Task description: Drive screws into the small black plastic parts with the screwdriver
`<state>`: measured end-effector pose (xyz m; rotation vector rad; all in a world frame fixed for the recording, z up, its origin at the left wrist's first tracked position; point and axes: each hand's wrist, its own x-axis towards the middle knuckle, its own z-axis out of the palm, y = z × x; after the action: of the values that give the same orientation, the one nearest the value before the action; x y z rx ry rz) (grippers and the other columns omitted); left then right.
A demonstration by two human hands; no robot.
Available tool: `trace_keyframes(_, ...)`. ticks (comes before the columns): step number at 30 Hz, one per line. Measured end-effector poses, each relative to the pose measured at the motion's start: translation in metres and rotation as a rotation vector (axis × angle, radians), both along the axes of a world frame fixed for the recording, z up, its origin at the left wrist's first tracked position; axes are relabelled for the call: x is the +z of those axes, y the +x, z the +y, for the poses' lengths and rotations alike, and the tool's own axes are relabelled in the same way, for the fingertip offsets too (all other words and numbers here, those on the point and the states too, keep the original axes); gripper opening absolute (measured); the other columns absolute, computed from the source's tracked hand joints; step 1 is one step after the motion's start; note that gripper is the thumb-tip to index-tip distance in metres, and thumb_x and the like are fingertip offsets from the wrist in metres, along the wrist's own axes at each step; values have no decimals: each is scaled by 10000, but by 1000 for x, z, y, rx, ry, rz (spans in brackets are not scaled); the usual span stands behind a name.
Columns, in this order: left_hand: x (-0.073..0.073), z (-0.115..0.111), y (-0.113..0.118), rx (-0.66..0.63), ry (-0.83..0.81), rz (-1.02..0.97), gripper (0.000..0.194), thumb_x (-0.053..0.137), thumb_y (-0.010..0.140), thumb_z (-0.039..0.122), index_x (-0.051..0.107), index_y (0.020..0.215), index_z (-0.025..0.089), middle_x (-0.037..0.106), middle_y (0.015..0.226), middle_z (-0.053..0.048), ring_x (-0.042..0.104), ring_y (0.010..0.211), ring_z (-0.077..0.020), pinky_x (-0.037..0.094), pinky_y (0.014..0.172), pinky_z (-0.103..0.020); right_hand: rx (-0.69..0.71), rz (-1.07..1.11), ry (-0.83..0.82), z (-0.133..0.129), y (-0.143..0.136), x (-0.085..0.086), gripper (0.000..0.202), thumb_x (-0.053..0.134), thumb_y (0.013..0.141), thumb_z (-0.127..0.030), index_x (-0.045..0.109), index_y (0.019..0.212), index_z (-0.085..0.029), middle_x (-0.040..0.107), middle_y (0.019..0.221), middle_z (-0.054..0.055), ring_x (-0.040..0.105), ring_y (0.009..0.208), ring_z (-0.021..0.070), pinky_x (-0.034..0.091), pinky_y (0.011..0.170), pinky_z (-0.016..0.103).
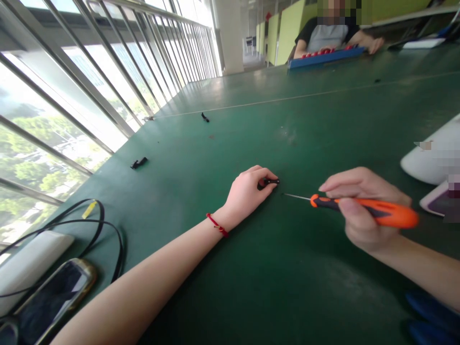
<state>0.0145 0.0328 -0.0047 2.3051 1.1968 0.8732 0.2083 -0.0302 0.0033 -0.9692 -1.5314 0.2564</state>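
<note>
Here, black part (273, 181) pinched between left fingers (266, 173).

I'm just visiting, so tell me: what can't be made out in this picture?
All in the head view:
Full shape of the small black piece: partly hidden by the left hand holding it.
Tip shape of the orange-and-black screwdriver: too small and blurred.
Whole outline of the white object: cut off by the right edge.
What the blue shapes are: blurred, cut off at the lower right.
</note>
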Motion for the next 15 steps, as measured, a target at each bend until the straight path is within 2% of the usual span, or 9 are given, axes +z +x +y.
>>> trace_keyframes(2, 0, 0, 0, -5, 5, -2, 141, 576, 806, 204, 681, 897, 182, 635, 859, -15, 567, 720, -108, 460, 652, -224, 12, -16, 25, -2, -2, 8, 79, 636, 766, -289, 607, 750, -217, 577, 603, -29, 536, 474, 108, 426, 433, 238)
trace_keyframes(6, -1, 0, -1, -4, 4, -18, 143, 584, 803, 208, 687, 896, 176, 637, 847, -18, 564, 712, -108, 458, 644, -224, 66, -87, 51, -2, -3, 5, 89, 605, 747, -143, 560, 692, -195, 565, 576, -45, 519, 465, 79, 405, 445, 203)
trace_keyframes(15, 1, -1, 0, -11, -16, -35, 142, 585, 797, 185, 689, 892, 171, 639, 863, -23, 571, 707, -102, 477, 655, -223, 56, -69, 51, -1, -3, 4, 105, 587, 756, -150, 554, 672, -203, 551, 562, -41, 508, 469, 90, 387, 435, 220)
